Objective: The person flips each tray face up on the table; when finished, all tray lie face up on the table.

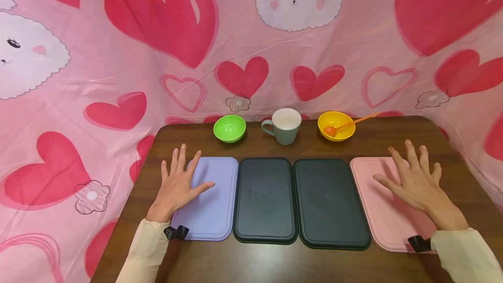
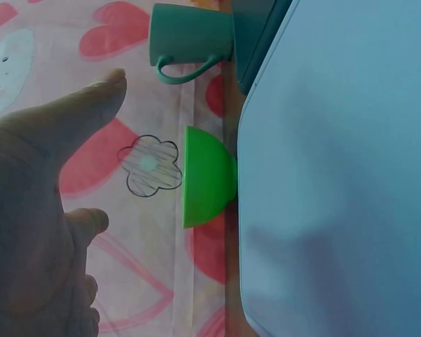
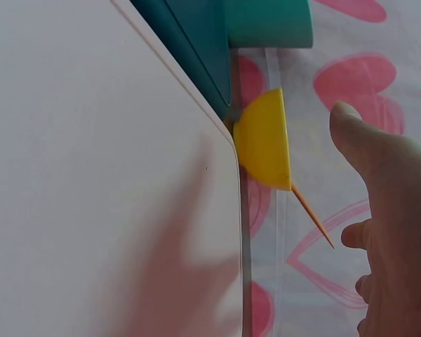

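The lavender board point(image 1: 212, 204) lies flat on the left of the table, and your left hand point(image 1: 178, 187) hovers over its far left part — fingers straight and spread wide. At the right end lies the pink board point(image 1: 377, 204), with your right hand point(image 1: 416, 182) spread the same way above it. Between them sit the left dark board point(image 1: 266, 200) and the right dark board point(image 1: 332, 204), side by side. Beyond the row stand a green bowl point(image 1: 229, 129), a grey-green mug point(image 1: 287, 132) and a yellow bowl point(image 1: 335, 119) — an orange spoon point(image 1: 355, 121) leans in it. The wooden table point(image 1: 235, 265) meets a pink heart-print cloth point(image 1: 243, 34).
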{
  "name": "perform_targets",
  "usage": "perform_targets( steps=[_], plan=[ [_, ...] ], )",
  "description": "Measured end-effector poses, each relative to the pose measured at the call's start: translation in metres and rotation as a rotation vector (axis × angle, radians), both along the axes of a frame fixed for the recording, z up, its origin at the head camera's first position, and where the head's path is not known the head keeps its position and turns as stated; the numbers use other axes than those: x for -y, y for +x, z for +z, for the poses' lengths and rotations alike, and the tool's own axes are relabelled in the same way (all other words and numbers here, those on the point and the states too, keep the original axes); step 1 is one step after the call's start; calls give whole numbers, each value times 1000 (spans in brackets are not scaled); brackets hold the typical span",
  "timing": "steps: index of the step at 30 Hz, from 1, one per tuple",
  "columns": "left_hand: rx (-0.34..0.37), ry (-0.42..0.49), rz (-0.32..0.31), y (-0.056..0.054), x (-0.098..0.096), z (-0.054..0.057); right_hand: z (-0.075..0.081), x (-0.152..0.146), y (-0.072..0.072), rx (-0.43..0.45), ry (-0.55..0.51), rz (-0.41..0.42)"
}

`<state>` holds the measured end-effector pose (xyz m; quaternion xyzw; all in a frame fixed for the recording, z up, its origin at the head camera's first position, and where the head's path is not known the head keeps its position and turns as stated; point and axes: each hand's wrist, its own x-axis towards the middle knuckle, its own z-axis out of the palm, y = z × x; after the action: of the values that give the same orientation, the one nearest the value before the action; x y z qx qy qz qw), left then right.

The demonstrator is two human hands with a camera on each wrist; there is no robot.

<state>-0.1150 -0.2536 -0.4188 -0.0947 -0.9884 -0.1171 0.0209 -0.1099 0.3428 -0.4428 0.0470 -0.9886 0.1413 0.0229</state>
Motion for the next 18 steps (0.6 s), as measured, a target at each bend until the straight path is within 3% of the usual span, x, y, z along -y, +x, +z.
perform_targets(
  steps=[8,18],
  plan=[
    [28,7,10,5,3,0,3,3,-1,0,10,3],
    [72,59,39,17,9,2,14,26,-3,-7,-60,16]
  ],
)
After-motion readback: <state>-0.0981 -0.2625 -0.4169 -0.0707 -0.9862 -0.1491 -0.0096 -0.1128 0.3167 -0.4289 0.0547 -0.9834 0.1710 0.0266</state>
